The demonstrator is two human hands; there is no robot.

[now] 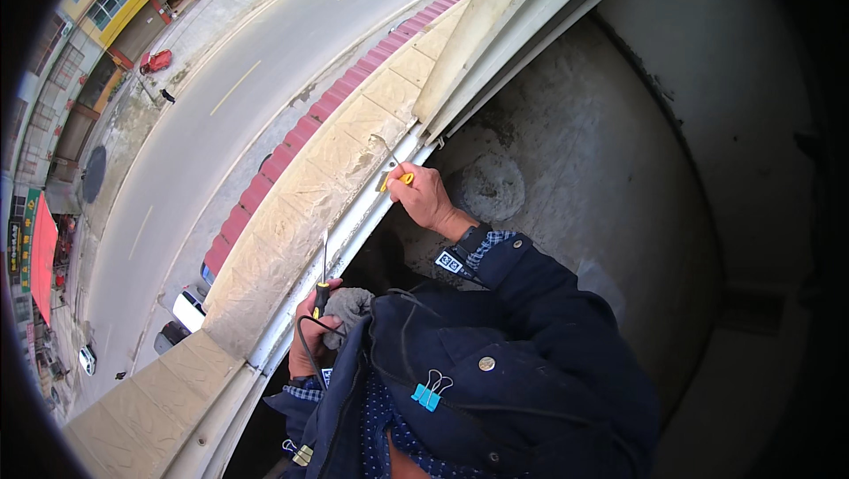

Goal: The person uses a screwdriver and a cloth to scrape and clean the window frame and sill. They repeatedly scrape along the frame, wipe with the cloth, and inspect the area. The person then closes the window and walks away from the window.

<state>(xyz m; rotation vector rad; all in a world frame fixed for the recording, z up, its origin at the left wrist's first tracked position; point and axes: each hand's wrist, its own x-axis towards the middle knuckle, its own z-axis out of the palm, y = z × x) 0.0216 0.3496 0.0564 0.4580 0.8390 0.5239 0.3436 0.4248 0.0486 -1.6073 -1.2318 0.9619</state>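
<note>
My right hand (423, 199) is closed around a small yellow-handled tool (407, 178). It is held right over the white window-frame track (361, 221). A thin bent metal piece (387, 148) reaches from the fingers toward the tiled ledge; whether it belongs to the same tool I cannot tell. Lower left, my left hand (305, 337) grips a screwdriver (321, 298) with a black and yellow handle, its shaft pointing up along the track. A bunched grey cloth (349, 309) sits against that hand, partly hiding the fingers.
Outside the track runs a beige tiled ledge (309, 187), with a red ridged roof edge (305, 130) beyond it. Far below lies a street (212, 125) with parked vehicles. A window sash (478, 32) stands at upper right. Indoors there is a dusty concrete floor (575, 152).
</note>
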